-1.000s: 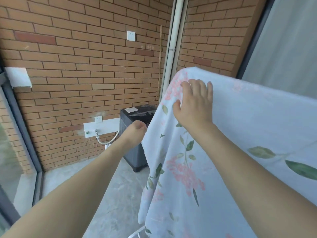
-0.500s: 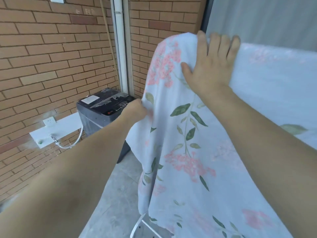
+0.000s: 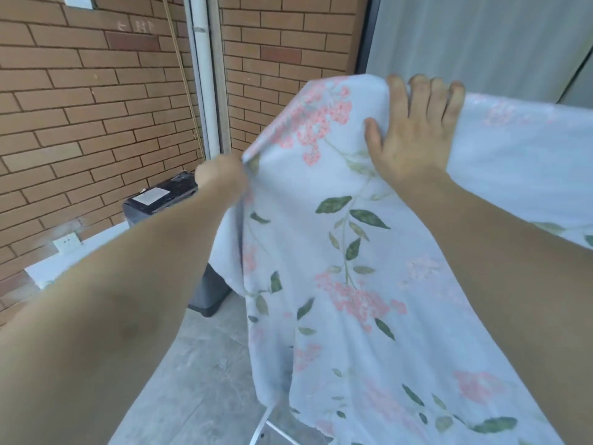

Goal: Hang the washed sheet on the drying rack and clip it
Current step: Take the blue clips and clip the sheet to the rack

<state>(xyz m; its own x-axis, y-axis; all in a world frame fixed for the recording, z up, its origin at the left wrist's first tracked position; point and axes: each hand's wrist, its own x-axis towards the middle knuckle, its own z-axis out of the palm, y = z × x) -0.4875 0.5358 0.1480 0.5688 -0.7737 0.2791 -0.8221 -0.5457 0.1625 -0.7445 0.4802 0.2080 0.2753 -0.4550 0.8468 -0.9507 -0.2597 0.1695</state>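
A white sheet (image 3: pixel 324 239) printed with pink flowers and green leaves hangs draped over the drying rack, whose top is hidden under the cloth. Only a white leg of the rack (image 3: pixel 261 425) shows at the bottom. My left hand (image 3: pixel 221 176) is closed on the sheet's left edge, pinching a fold. My right hand (image 3: pixel 414 133) lies flat on the top ridge of the sheet, fingers curled over the crest. No clips are in view.
A dark washing machine (image 3: pixel 167 197) stands against the brick wall (image 3: pixel 80 101) behind my left arm. A white pipe (image 3: pixel 205 72) runs up the corner. A wall socket (image 3: pixel 65 242) sits low left. Grey concrete floor (image 3: pixel 199 374) lies below; a grey curtain (image 3: pixel 475 43) hangs behind.
The view has swung right and closer to the sheet. My left hand went from beside the sheet's edge to gripping it and lifting it. My right hand stays on the top ridge.
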